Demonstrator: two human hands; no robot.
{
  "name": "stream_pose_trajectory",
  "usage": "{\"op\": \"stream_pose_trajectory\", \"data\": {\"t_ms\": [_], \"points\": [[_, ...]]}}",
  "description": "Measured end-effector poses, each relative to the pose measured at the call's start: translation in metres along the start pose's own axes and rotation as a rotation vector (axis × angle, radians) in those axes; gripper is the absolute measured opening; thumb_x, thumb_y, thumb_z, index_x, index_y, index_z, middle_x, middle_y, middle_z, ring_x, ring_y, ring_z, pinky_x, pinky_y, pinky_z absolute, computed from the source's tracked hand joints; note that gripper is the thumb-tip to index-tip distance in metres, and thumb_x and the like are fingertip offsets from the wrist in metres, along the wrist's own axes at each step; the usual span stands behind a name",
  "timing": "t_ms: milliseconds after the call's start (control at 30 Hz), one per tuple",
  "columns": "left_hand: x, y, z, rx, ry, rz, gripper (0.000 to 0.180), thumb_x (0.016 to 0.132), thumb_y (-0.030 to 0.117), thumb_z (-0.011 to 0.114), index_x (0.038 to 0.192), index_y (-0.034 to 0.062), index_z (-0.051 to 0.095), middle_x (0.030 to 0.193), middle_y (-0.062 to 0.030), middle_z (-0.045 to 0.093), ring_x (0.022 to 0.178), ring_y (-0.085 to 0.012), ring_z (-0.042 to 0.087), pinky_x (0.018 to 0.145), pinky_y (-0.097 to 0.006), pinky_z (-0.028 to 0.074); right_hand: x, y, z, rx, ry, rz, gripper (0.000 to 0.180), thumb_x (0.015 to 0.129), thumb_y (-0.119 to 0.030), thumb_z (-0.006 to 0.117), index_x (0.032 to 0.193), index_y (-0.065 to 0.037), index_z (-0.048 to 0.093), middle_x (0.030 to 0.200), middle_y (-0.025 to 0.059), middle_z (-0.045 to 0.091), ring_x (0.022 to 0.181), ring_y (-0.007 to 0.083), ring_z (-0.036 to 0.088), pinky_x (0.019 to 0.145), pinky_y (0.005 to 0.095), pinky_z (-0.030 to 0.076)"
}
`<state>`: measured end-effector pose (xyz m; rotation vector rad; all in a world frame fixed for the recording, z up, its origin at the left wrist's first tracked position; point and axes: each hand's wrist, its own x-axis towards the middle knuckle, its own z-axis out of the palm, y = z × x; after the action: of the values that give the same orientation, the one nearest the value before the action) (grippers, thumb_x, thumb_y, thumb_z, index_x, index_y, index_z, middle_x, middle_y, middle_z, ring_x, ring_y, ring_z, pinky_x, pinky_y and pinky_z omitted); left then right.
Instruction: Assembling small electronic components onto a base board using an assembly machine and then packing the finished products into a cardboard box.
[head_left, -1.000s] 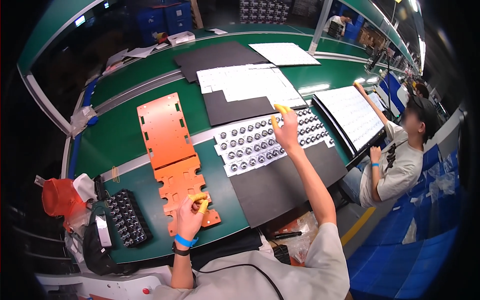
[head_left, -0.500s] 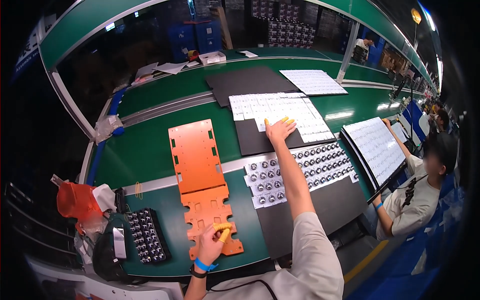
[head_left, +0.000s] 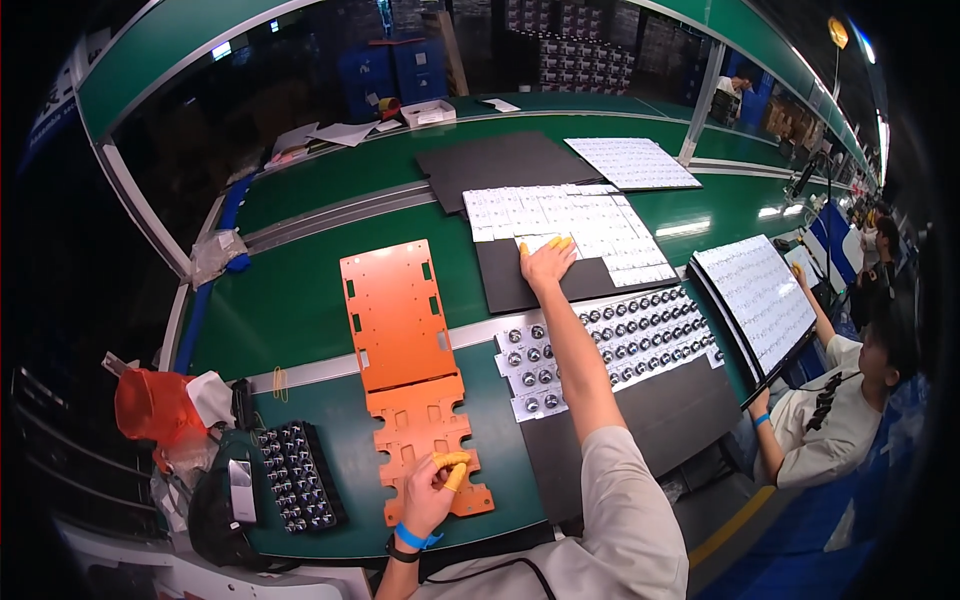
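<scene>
My right hand (head_left: 548,262), with yellow finger cots on its tips, lies with fingers stretched out on white sheet-like boards (head_left: 590,220). These are laid side by side on a black foam sheet (head_left: 505,275). Below it, my left hand (head_left: 430,495), also in yellow finger cots, hovers over or rests on the lower end of an orange fixture plate (head_left: 425,428). Its fingers are pinched together; whatever they may hold is too small to tell. The orange plate's upper panel (head_left: 395,315) has slots and small holes.
Right of the fixture, white boards carrying rows of round metal parts (head_left: 640,335) lie by a dark sheet (head_left: 640,425). A black tray of similar parts (head_left: 295,475) stands left, near an orange bag (head_left: 150,402). At right a co-worker holds a white panel (head_left: 760,300).
My right hand has slid slightly left across the white boards. My left hand stays pinched over the orange plate. The co-worker's upper hand has shifted down along the panel's edge.
</scene>
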<state>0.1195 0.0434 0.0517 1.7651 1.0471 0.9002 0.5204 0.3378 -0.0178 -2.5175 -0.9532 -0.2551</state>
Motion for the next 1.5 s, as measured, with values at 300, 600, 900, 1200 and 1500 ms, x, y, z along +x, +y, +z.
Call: {"op": "stream_pose_trajectory", "data": {"t_ms": [300,600,900,1200,1500], "points": [[-0.007,-0.011,0.002,-0.016,0.002,-0.016,0.015,0.084,0.003,0.070,0.099,0.0016,0.072,0.074,-0.0031,0.050,0.063,-0.0115,0.045,0.054,-0.024,0.039,-0.022,-0.005,-0.008,-0.055,-0.083,-0.026,0.091,0.092,-0.060,0.046,0.144,0.013,0.036,0.156,0.0298,0.027,0.148,0.0439,0.016,0.119,0.0543,0.010],[-0.007,-0.008,0.001,-0.019,0.008,0.015,0.017,0.084,0.004,0.070,0.100,0.0044,0.073,0.072,-0.0034,0.052,0.061,-0.0121,0.046,0.054,-0.026,0.039,-0.059,-0.020,-0.008,-0.040,-0.179,-0.197,0.090,0.091,-0.060,0.051,0.143,0.012,0.038,0.154,0.0308,0.029,0.146,0.0462,0.018,0.118,0.0574,0.013],[-0.009,-0.005,-0.003,-0.060,-0.010,0.009,0.017,0.086,0.003,0.067,0.102,0.0036,0.072,0.078,-0.0035,0.054,0.063,-0.0117,0.046,0.056,-0.025,0.039,-0.063,-0.039,-0.023,0.210,0.198,-0.601,0.042,0.076,-0.018,0.076,0.112,-0.001,0.064,0.114,0.0183,0.058,0.111,0.0351,0.052,0.099,0.0477,0.040],[-0.010,-0.012,0.001,-0.217,-0.084,-0.056,0.018,0.090,0.004,0.066,0.107,0.0040,0.071,0.081,0.0010,0.060,0.066,-0.0063,0.047,0.058,-0.021,0.040,-0.053,-0.050,-0.029,0.230,-0.025,-0.836,0.007,0.075,-0.008,0.069,0.081,-0.005,0.069,0.098,0.0143,0.062,0.101,0.0322,0.057,0.086,0.0442,0.047],[0.077,-0.008,0.016,-1.198,-0.293,-0.394,0.047,0.105,0.036,0.045,0.139,0.0040,0.046,0.120,-0.0097,0.061,0.102,-0.0179,0.059,0.090,-0.032,0.050,-0.091,-0.057,-0.130,1.005,-0.005,-0.660,0.011,0.083,-0.010,0.071,0.089,-0.001,0.067,0.091,0.0146,0.065,0.087,0.0308,0.064,0.077,0.0397,0.051]]}}
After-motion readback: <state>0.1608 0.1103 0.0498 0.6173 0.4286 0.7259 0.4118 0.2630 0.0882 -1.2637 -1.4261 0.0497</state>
